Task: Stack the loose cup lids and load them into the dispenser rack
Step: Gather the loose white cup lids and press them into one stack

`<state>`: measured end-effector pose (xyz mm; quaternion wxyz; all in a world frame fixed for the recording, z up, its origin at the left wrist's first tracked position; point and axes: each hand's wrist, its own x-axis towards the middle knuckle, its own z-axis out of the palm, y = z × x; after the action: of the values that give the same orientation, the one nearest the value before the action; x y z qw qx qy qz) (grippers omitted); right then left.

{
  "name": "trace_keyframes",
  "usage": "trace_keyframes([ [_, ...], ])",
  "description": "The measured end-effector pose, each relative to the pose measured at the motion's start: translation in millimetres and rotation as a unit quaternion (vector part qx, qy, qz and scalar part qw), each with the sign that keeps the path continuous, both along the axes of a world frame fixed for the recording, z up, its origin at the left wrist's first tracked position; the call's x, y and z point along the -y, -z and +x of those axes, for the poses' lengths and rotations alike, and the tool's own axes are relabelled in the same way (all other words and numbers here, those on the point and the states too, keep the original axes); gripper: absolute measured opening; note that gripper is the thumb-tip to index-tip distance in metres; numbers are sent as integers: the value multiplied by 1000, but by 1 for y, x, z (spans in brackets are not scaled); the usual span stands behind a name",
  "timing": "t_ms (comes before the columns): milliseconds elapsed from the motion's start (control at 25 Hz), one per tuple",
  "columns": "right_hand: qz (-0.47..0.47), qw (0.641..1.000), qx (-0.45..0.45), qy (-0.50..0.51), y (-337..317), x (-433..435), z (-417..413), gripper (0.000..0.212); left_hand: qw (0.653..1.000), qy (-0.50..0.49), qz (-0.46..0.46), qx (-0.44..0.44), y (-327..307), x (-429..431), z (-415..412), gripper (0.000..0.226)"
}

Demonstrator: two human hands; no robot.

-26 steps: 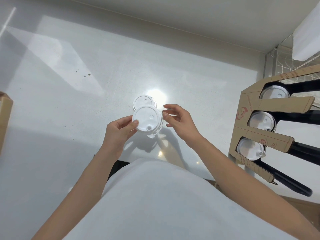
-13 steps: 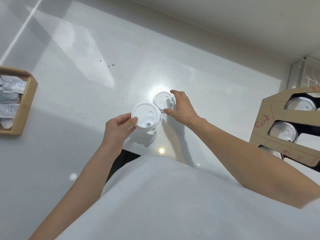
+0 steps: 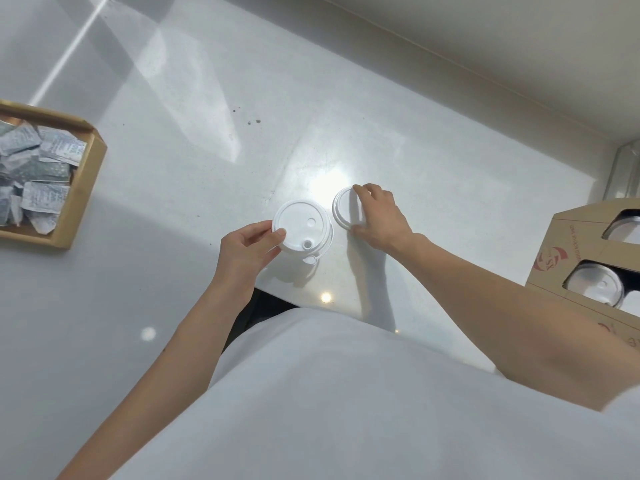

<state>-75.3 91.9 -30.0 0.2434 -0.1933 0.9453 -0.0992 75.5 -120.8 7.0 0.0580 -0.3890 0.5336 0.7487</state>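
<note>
My left hand (image 3: 247, 249) pinches the near edge of a small stack of white cup lids (image 3: 300, 227), held just above the white counter (image 3: 173, 161). Just to its right a single white lid (image 3: 343, 209) lies on the counter, and my right hand (image 3: 379, 216) covers its right half with fingers curled over its rim. The cardboard dispenser rack (image 3: 568, 251) stands at the right edge, with lids showing in two of its round openings (image 3: 595, 282).
A shallow cardboard tray (image 3: 81, 188) full of grey sachets sits at the left. A wall runs along the counter's far side. My white shirt fills the bottom of the view, against the counter's front edge.
My right hand has left the stack and reached to the lone lid on the counter, closing over it. The left hand keeps the stack. The view has shifted left, bringing the sachet tray in.
</note>
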Motion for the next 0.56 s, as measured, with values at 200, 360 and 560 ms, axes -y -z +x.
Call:
trace_keyframes([
  [200, 6, 999, 12, 36, 2, 0, 6, 82, 1000, 2, 2, 4, 0, 0, -2, 32],
  [360, -22, 996, 28, 83, 1, -4, 13, 76, 1000, 7, 2, 4, 0, -2, -3, 31],
  [560, -134, 974, 42, 179, -13, -14, 21, 84, 1000, 12, 0, 2, 0, -6, -8, 32],
])
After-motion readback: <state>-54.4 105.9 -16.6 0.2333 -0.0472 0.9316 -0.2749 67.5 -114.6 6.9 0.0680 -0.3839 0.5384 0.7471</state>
